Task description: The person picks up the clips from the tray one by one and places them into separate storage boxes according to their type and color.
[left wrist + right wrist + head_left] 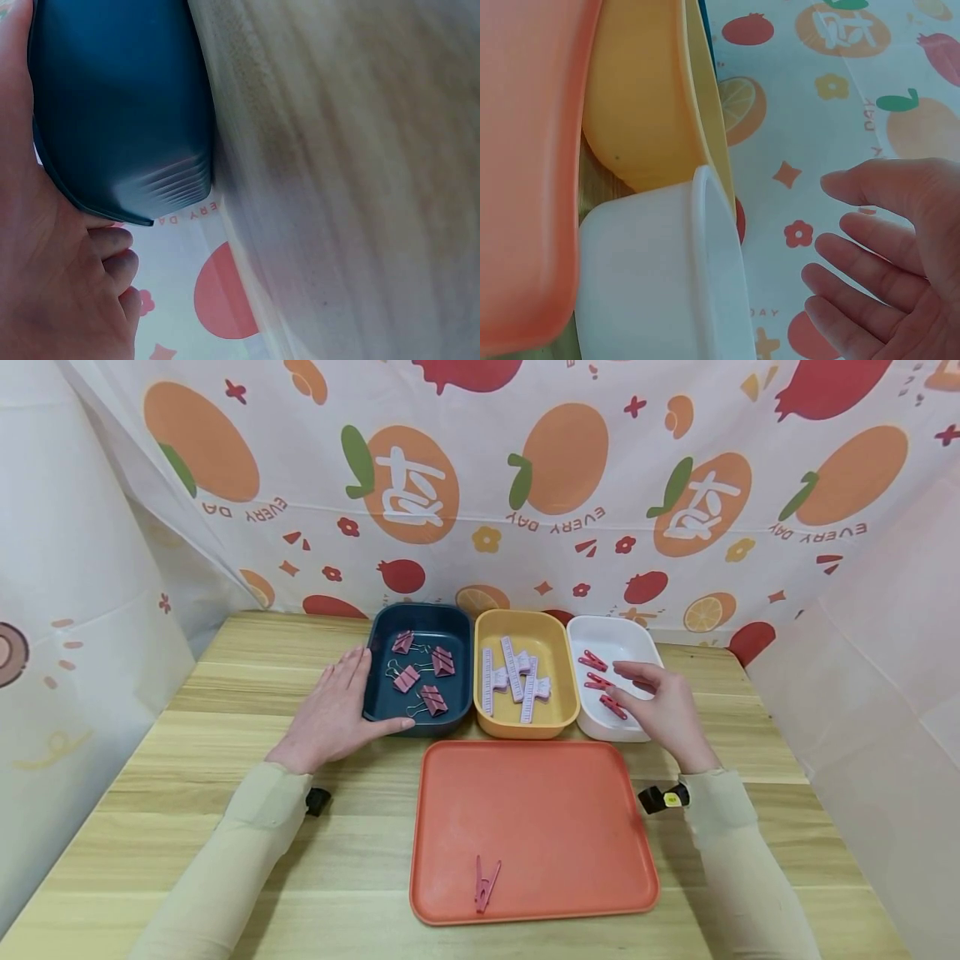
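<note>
My left hand (327,714) rests along the left rim of the dark blue bin (373,706), fingers straight and thumb over its front edge. Inside that bin lie several dark pink binder clips (432,700). Above the white bin (633,631), my right hand (663,706) hovers with thumb and fingers apart; the right wrist view shows nothing between them. Three red clothespins (597,681) lie in the white bin. Another clothespin (485,887) lies near the front of the orange-red tray (532,818).
Between the two other bins stands a yellow bin (527,732) holding three lilac ruler-shaped clips (513,668). All three bins stand side by side on the wooden table (360,868), behind the tray. A fruit-print cloth (480,485) hangs close behind them.
</note>
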### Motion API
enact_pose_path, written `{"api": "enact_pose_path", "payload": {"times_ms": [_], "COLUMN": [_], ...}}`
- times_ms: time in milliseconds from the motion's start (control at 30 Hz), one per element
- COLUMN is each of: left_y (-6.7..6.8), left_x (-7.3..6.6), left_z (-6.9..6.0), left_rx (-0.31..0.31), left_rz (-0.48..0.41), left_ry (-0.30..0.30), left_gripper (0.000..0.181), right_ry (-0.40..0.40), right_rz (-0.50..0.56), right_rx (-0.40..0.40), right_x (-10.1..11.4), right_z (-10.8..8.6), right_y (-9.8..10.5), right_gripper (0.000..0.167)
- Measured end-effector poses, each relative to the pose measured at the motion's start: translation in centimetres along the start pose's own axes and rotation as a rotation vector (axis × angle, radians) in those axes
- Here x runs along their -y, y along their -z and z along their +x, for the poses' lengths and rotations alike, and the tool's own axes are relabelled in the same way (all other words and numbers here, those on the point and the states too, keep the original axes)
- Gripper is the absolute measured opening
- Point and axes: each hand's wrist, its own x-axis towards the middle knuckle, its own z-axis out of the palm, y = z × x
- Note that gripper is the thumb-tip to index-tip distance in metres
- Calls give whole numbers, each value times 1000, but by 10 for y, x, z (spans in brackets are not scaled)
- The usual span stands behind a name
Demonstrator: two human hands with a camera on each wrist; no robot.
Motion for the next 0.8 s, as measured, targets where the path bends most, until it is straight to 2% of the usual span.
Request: {"api": "enact_pose_path", "payload": {"times_ms": [300, 800], "left_y": [0, -1], "left_x": [0, 1], "left_z": [0, 1], "left_rx": [3, -1], "left_rz": [-2, 4], "left_ry": [0, 5], "left_gripper": [134, 135], "right_ry": [45, 78], "right_rz": [1, 44], "right_rx": [-3, 60], "right_x": [8, 24], "right_z": [-3, -10], "right_y": [-3, -6], "right_gripper": [41, 45]}}
